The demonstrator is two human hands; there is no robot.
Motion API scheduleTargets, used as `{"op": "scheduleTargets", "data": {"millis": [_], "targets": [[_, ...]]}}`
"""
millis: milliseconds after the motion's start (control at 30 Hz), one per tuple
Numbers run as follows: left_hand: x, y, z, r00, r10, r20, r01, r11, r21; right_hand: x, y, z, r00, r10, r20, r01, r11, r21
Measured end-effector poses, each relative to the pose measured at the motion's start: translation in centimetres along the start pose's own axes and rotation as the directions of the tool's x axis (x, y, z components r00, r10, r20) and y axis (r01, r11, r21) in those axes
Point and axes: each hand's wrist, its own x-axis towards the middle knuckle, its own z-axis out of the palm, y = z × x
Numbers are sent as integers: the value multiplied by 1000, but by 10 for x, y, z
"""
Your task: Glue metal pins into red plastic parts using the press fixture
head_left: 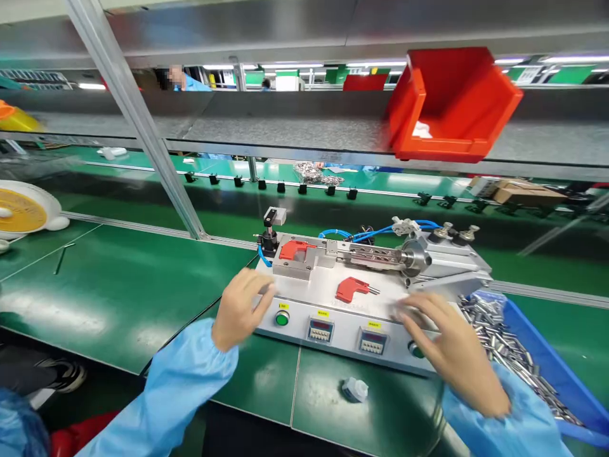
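Observation:
My left hand [242, 308] hovers at the left front corner of a bench machine [328, 301], near its green button [282, 318]. Its thumb stands apart from the curled fingers, with nothing seen between them. Over the machine's right front is my right hand [450, 346], its fingertips drawn together and blurred. A greyish smear shows between them, too unclear to name. One red pistol-shaped plastic part [351, 289] with metal pins lies on the machine's top plate. Another red part [295, 249] sits in the metal fixture [291, 270], in line with a steel rod assembly [373, 255].
A blue bin [552, 362] full of small metal tubes stands at the right. On the shelf above rests a red bin [457, 108]. A crumpled translucent piece [355, 390] lies in front of the machine. A metal post [137, 120] rises at the left.

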Motion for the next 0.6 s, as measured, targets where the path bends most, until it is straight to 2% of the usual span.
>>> {"op": "scheduleTargets", "data": {"millis": [67,133,167,267,367,433,467,533,600], "targets": [[-29,7,3,998,19,61,-20,1000,16,-27,-1,-3,989,52,-137,-65,994,-90],[-48,11,7,979,66,195,-80,995,67,-53,-1,1,966,99,-239,-138,979,-151],[-52,12,7,963,84,258,-110,990,91,-63,-1,5,959,127,-253,-169,974,-149],[-48,11,2,917,88,389,-129,988,81,-83,3,12,952,256,-166,-261,965,-4],[-38,8,-2,899,60,434,-69,998,5,-87,8,12,918,391,-68,-379,915,139],[-40,10,5,925,5,381,-1,1000,-11,-85,9,12,892,446,-70,-431,888,161],[-45,12,12,951,-27,308,29,1000,0,-84,8,12,884,459,-85,-443,883,156],[-60,18,29,996,-70,63,68,997,44,-84,6,16,886,448,-119,-433,892,133],[-77,25,43,984,-113,-140,124,989,74,-90,3,24,901,406,-152,-392,913,113]]}}
